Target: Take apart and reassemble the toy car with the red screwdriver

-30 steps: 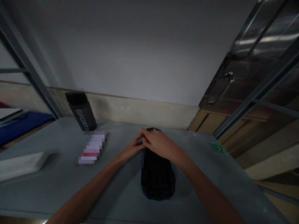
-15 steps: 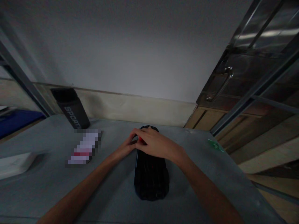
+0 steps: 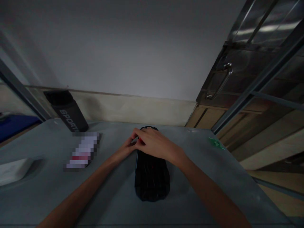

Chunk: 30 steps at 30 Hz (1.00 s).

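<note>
Left hand (image 3: pixel 129 145) and right hand (image 3: pixel 155 142) meet around a red piece (image 3: pixel 140 140); whether their fingers clamp it, I cannot tell. Steady the black car-shaped object (image 3: pixel 152 180) beneath them.

The car-shaped object (image 3: pixel 152 177) is black, with one tiny red dot. The small piece (image 3: pixel 140 140) near its far end is bright red. The bottle (image 3: pixel 71 114) is dark grey with pale letters, the pixelated panel (image 3: pixel 84 146) is pale lilac with one crimson band, and the thin scrap (image 3: pixel 216 143) is green.
</note>
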Tool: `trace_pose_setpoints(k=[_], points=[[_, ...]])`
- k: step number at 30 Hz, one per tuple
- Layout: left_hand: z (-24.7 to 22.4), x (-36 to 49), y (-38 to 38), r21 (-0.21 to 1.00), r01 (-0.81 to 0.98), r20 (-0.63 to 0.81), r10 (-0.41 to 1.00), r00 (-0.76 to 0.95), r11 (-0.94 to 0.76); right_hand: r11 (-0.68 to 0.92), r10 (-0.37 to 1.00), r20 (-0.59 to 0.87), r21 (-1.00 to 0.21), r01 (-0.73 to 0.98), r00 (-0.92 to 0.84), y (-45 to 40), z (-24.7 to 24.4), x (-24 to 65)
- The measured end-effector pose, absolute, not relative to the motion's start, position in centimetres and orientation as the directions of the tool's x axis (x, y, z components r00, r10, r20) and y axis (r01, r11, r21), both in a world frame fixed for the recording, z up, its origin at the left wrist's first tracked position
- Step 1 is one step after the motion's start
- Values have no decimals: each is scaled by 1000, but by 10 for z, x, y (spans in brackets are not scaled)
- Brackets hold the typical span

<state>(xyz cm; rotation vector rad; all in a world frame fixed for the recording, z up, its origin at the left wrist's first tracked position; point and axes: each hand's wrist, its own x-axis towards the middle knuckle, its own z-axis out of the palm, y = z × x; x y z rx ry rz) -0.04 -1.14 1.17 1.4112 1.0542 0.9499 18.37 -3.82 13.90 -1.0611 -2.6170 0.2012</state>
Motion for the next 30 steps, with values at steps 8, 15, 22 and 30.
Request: trace_pose_setpoints(k=[8, 15, 22, 30], points=[[13, 0, -9, 994, 85, 39, 947, 317, -69, 735, 676, 211, -257, 627, -706, -37, 138, 183], [13, 0, -10, 996, 79, 4, 954, 300, -29, 709, 704, 198, -241, 663, -682, -35, 136, 183], [13, 1, -9, 998, 23, 42, 951, 306, -51, 755, 656, 242, -226, 616, -715, -32, 134, 183], [9, -2, -6, 997, 66, 23, 958, 285, -43, 741, 670, 210, -253, 622, -713, -33, 137, 184]])
